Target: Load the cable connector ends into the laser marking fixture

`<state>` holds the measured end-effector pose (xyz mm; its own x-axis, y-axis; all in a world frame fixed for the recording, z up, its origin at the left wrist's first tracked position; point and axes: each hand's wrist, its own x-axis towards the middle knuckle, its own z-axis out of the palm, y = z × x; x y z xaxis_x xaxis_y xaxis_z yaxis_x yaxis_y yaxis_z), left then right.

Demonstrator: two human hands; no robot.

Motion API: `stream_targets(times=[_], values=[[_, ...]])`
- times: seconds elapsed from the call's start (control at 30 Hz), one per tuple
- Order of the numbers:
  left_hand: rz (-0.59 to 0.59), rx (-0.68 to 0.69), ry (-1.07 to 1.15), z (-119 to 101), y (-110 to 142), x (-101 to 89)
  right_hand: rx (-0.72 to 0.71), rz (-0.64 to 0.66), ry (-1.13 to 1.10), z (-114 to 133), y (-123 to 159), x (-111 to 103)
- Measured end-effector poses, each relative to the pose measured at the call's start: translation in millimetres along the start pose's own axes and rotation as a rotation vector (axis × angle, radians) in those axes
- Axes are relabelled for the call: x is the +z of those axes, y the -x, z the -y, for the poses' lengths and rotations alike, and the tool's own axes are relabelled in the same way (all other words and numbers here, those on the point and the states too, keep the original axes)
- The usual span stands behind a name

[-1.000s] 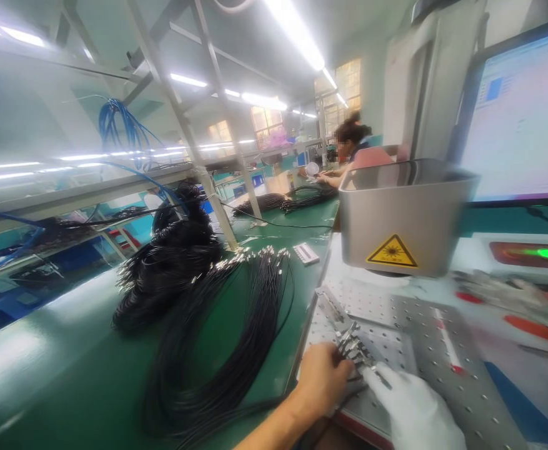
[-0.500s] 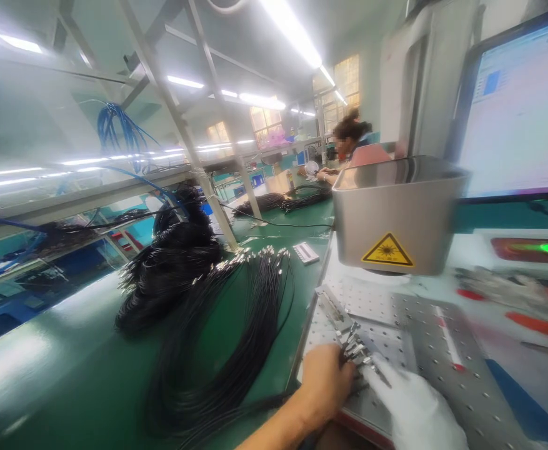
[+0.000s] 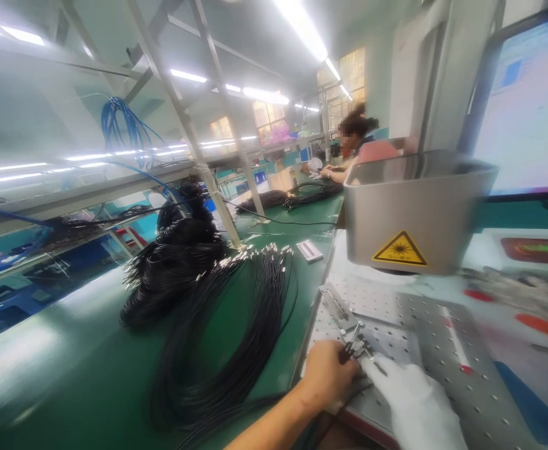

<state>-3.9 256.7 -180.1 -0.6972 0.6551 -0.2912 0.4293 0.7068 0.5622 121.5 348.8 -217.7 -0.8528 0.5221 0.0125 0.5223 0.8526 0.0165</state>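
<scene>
My bare left hand [image 3: 326,376] is closed around the ends of black cables at the front of the perforated metal plate [image 3: 382,331]. Metal connectors [image 3: 358,345] stick out past its fingers. My right hand [image 3: 417,397], in a white glove, has its fingertips closed on these connectors from the other side. Just beyond them, a slim metal fixture [image 3: 337,306] lies on the plate. The cables [image 3: 259,405] trail left from under my left wrist. My fingers partly hide the connectors, and how many are held cannot be made out.
A loop of black cables [image 3: 255,340] lies on the green table [image 3: 77,387], beside a larger black coil pile [image 3: 175,269]. A grey machine head [image 3: 414,212] with a warning sign overhangs the plate. A monitor [image 3: 531,112] stands right. Another person [image 3: 358,137] works farther back.
The view has shifted slightly, so the machine head and monitor appear farther right. Both hands stay at the connectors, with only small finger movement.
</scene>
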Motion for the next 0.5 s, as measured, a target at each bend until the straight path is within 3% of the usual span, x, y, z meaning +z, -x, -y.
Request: stream_targets(times=[0.17, 0.33, 0.5], values=[[-0.056, 0.045, 0.197, 8, 0, -10.7, -0.023, -0.116, -0.001, -1, 2, 9], [-0.052, 0.037, 0.323, 13, -2, -12.5, -0.081, -0.161, 0.029, -2, 3, 2], [-0.105, 0.049, 0.250, 3, 0, -12.9, -0.090, -0.159, 0.071, 0, 4, -3]])
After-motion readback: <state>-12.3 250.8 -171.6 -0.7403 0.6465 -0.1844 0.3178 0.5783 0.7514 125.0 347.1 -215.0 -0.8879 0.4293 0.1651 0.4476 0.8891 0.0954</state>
